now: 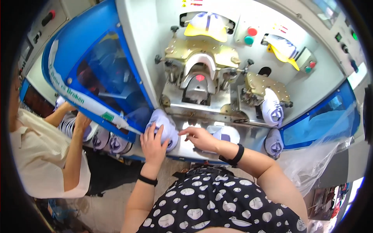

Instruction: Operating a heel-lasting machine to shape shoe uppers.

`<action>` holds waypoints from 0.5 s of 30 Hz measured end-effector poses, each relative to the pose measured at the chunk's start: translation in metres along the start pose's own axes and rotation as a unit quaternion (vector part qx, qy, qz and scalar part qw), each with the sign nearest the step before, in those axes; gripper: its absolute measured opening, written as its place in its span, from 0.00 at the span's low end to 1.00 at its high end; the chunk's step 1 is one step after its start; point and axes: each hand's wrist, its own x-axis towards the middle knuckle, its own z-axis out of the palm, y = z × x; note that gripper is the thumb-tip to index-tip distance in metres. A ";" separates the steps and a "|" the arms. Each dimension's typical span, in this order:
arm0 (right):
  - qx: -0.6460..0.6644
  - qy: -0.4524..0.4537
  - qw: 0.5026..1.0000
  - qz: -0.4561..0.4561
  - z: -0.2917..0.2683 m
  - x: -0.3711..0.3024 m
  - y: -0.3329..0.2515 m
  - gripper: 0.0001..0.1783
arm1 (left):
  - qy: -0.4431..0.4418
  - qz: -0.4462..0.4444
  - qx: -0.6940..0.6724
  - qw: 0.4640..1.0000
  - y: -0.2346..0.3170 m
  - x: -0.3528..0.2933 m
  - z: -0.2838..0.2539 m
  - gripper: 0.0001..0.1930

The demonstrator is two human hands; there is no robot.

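Note:
A lavender shoe upper (pixel 159 118) rests on the metal ledge in front of the machine, beside the blue door. Across its near end lies my left hand (pixel 154 141), fingers spread and bent around it. My right hand (pixel 200 139) is just to the right of the upper, with the index finger stretched toward it and the other fingers loosely bent. Nothing shows in the right hand. Behind that hand, a white and lavender piece (pixel 232 134) lies on the ledge, partly covered.
The machine's metal mould (pixel 198 83) stands ahead. Another lavender shoe (pixel 272 110) sits at the right station, and one more (pixel 274 143) stands below it. A blue windowed door (pixel 105 73) juts out at left. A co-worker (pixel 46 151) handles shoes there. Clear plastic sheeting (pixel 314 163) hangs at right.

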 end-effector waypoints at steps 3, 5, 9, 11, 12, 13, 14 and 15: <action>-0.107 0.193 0.958 -0.183 -0.072 0.015 -0.048 0.21 | -0.006 -0.011 0.011 1.000 0.014 0.001 -0.011 0.33; -0.309 0.352 0.845 -0.259 -0.136 0.022 -0.080 0.20 | 0.013 -0.012 0.010 1.000 0.022 0.004 -0.019 0.34; -0.547 0.507 0.649 -0.152 -0.234 0.042 -0.113 0.25 | 0.063 0.000 -0.041 0.997 0.035 0.011 -0.032 0.33; -0.651 0.485 0.572 -0.123 -0.250 0.048 -0.113 0.24 | 0.092 0.021 -0.091 0.991 0.040 0.013 -0.036 0.29; -0.656 0.478 0.578 -0.077 -0.251 0.051 -0.111 0.23 | 0.097 0.022 -0.091 0.991 0.044 0.015 -0.037 0.29; -0.660 0.456 0.597 -0.007 -0.252 0.052 -0.110 0.23 | 0.096 0.030 -0.128 0.987 0.046 0.015 -0.038 0.27; -0.660 0.472 0.584 -0.033 -0.250 0.053 -0.110 0.23 | 0.094 0.042 -0.165 0.981 0.048 0.015 -0.038 0.26; -0.651 0.491 0.574 -0.081 -0.248 0.057 -0.112 0.21 | 0.097 0.034 -0.202 0.974 0.052 0.014 -0.037 0.22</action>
